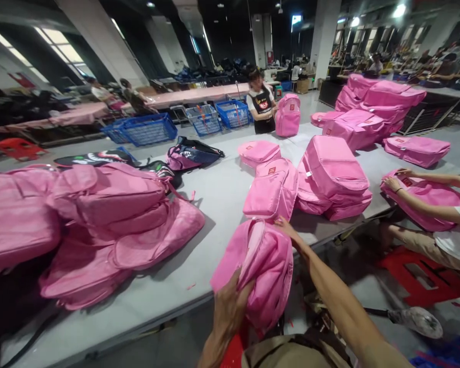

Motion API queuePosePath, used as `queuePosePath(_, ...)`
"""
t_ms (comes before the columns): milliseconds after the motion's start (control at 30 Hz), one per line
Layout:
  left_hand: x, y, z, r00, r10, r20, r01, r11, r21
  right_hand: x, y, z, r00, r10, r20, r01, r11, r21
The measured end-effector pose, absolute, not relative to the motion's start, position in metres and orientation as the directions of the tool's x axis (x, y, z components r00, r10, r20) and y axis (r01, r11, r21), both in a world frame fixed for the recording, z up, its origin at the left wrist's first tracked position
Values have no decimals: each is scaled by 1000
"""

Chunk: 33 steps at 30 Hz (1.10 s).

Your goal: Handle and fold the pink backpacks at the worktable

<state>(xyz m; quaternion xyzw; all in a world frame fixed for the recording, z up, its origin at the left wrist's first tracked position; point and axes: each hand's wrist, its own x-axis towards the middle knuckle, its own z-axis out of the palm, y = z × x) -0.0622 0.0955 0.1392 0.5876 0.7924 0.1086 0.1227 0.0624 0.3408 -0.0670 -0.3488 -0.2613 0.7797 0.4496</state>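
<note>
A bright pink backpack [258,271] of smooth nylon-like fabric sits at the near edge of the grey table [218,197], partly hanging over it toward the wearer. Its shell is puffed and wrinkled, with a lighter pink strap or seam running up its middle. Its long axis runs from near to far, tilted a little to the right, with the far end resting on the tabletop and the near end dropping below the edge.

The left hand [230,306] comes up from below and grasps the near lower part of the backpack, fingers closed into the fabric. The right hand [287,227] reaches in from the near right on a long, straight, bare forearm; its fingers lie on the far top of the backpack, pressing or lightly gripping it, though the exact grip is hard to tell.

Just beyond lies a second pink bag [272,191], and to its right a stack of pink bags [333,179]. To the left a large heap of pink bags [99,225] covers the table. At the far right, a seated person's hands [400,179] rest on another pink bag [425,199]. Across the table a standing person [261,105] holds an upright pink bag [288,115], with blue baskets [145,129] behind.
</note>
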Motion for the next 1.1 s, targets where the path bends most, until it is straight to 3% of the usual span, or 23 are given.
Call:
queuePosePath(67, -47, 112, 149, -321, 947, -30, 883, 311, 352, 85, 328, -61, -329, 870, -368, -557, -493, -668)
queuePosePath(167, -34, 139, 149, -366, 931, 0, 802, 315, 507, 127, 298, -46, -302, 856, -419, -612, -511, -603)
queuePosePath(233, -27, 155, 141, -399, 917, 3, 726, 314, 612, 152, 272, -31, -291, 881, -374, -660, -467, -589)
queuePosePath(333, -18, 174, 120, -384, 923, -20, 658, 289, 696, 171, 230, -8, -173, 984, -54, -627, -152, -764)
queuePosePath(400, -12, 182, 105, -351, 936, -41, 651, 275, 707, 173, 209, 4, -70, 997, 34, -400, 3, -916)
queuePosePath(500, -5, 187, 91, -321, 945, -56, 650, 263, 713, 172, 197, 6, 15, 990, -140, -35, -139, -990)
queuePosePath(667, -22, 187, 108, -362, 930, -61, 608, 285, 741, 195, 195, -59, 1, 947, -321, 386, -297, -874)
queuePosePath(767, -56, 186, 130, -431, 902, -23, 571, 293, 767, 194, 178, -127, 69, 884, -463, 401, -450, -798)
queuePosePath(900, -92, 178, 144, -459, 884, -88, 493, 336, 802, 143, 136, -194, -41, 803, -595, 315, -554, -770)
queuePosePath(1000, -88, 174, 142, -427, 891, -153, 423, 346, 837, 118, 118, -210, -106, 768, -632, 278, -587, -760)
queuePosePath(1100, -57, 179, 137, -356, 897, -263, 439, 409, 800, 137, 124, -203, -13, 804, -594, 275, -569, -775)
